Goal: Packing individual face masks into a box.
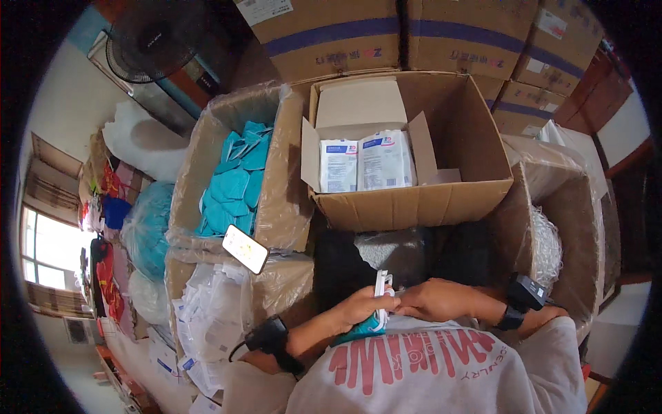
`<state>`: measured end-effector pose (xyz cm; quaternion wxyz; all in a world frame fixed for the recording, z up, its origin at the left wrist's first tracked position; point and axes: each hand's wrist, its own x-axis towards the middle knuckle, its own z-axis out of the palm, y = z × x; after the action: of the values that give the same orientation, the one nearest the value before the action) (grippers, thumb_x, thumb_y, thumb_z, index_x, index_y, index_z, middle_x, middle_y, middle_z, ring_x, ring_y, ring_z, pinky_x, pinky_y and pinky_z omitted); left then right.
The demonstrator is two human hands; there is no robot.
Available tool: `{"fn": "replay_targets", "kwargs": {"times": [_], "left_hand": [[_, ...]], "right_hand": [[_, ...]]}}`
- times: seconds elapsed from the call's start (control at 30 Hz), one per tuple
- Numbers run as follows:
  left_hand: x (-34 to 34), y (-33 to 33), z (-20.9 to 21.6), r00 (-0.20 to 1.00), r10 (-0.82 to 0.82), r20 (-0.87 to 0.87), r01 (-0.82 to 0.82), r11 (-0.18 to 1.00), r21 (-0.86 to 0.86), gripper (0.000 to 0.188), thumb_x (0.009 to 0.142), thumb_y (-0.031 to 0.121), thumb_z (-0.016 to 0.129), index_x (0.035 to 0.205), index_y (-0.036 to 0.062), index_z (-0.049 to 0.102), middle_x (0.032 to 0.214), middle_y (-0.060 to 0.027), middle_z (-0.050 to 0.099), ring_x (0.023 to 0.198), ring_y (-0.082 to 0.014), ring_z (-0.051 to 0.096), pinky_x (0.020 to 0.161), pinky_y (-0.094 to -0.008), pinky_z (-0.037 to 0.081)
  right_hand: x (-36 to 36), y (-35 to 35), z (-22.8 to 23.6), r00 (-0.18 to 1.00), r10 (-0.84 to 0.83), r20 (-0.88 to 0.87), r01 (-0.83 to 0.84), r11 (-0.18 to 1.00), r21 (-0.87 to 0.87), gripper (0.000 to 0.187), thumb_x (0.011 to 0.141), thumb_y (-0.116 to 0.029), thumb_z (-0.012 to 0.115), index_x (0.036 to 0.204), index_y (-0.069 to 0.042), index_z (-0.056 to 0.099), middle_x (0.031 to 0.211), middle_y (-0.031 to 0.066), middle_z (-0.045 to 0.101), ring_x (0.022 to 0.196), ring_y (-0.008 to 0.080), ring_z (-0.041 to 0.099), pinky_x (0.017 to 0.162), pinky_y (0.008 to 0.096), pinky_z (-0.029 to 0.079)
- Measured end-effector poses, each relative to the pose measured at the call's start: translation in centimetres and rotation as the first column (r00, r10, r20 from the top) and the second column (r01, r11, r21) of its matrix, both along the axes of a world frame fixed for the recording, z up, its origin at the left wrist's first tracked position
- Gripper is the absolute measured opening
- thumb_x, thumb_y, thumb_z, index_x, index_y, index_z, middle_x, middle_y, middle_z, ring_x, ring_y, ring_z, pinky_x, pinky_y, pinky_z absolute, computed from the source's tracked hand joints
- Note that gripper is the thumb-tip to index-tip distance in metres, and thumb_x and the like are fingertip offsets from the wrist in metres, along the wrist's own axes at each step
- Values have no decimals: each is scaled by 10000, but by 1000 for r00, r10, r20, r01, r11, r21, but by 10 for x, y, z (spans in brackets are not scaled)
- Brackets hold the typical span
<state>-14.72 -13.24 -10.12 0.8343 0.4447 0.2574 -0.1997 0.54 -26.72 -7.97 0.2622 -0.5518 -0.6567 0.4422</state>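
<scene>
Close in front of my shirt, both hands meet at a small bundle. My left hand (364,306) is closed around a white strap-like piece (381,281) that sticks up above the fingers. Below that hand, teal folded material (361,332) shows against the shirt. My right hand (439,299) is closed beside it, its fingertips touching the white piece; what they pinch is hidden. Ahead stands an open carton (407,207) with a smaller white box (358,100) inside, holding white printed packets (385,160).
A plastic-lined carton (293,159) at left holds teal folded pieces (234,186). A phone (245,249) rests at its near edge, above clear and white pouches (214,297). At right, a carton (579,207) contains white stringy loops (546,252). Stacked cartons (469,34) stand behind.
</scene>
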Motion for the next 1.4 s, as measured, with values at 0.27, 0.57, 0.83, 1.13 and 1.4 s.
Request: {"fn": "replay_targets", "kwargs": {"times": [0.27,0.57,0.83,1.13,1.4], "left_hand": [[8,-10,12,962,-242,124,149,851,503,311,900,305,452,986,20,543,747,-69,547,695,-154,518,628,-283,408],[16,0,21,727,-657,199,476,692,542,421,880,416,464,849,9,570,702,-122,555,658,-210,529,618,-348,417],[4,-25,-25,597,-800,54,521,438,733,271,813,300,523,885,48,593,796,-167,607,767,-337,579,678,-374,439],[10,15,-11,989,-108,104,73,952,296,167,858,197,542,944,54,553,838,-2,547,786,-89,514,703,-260,434],[60,65,3,937,-314,154,-66,272,960,421,807,340,583,1066,13,527,981,-181,562,888,-317,553,777,-356,431]], "right_hand": [[14,-8,10,998,-51,30,55,986,-159,269,869,-290,486,971,-63,587,859,172,609,779,365,579,683,433,459],[18,-16,16,976,210,-59,-217,966,-142,264,857,-272,490,998,-59,555,923,156,600,826,347,575,685,410,449],[39,-46,40,874,361,-324,-458,835,-305,241,877,-251,472,988,-50,545,912,137,585,832,279,580,700,377,445],[116,-128,49,610,-770,-185,424,514,-746,197,900,-223,430,904,-64,547,666,47,528,590,127,472,540,240,390],[59,-29,-104,11,-888,-460,407,424,-809,299,891,-296,464,1028,-46,555,877,45,564,766,144,521,689,243,424]]}}
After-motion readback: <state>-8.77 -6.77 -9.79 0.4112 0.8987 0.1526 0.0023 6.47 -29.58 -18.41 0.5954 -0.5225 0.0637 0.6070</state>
